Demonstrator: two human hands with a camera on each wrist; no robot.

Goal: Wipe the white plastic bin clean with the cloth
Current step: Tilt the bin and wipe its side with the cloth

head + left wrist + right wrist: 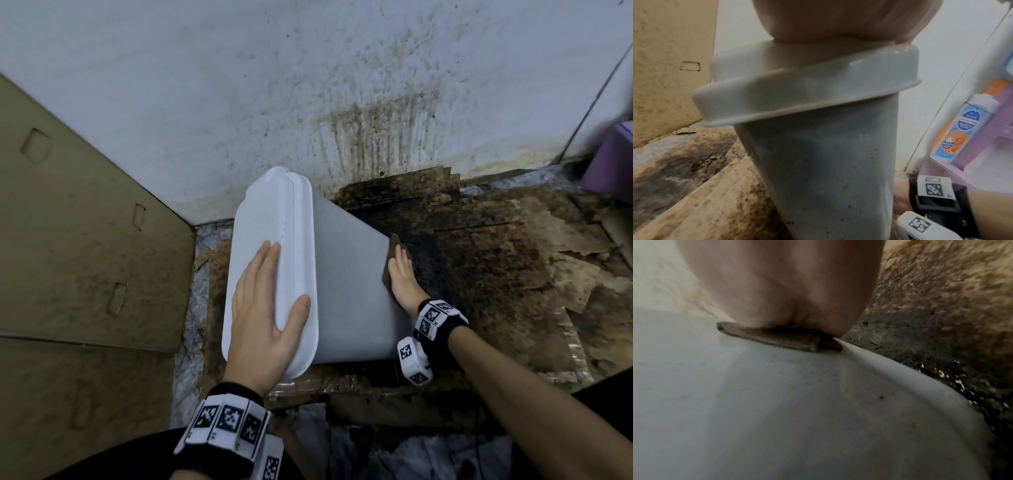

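Observation:
The white plastic bin (346,291) leans over on the dirty floor with its lid (263,212) towards the left. My left hand (260,308) lies flat on the lid, fingers straight, thumb against the lid's rim. My right hand (404,277) presses a folded brown cloth (394,245) flat against the bin's lower side wall, near the base. In the right wrist view the cloth (781,339) shows under the palm (787,288), on the bin wall (777,402), which carries small brown specks. The left wrist view shows the lid (807,91) and the speckled wall (818,178).
A large cardboard box (85,240) stands close on the left. A stained white wall (342,102) rises just behind the bin. Wet, dark, torn cardboard (496,267) covers the floor to the right. A purple shelf (613,161) holding a soap bottle (962,129) is at far right.

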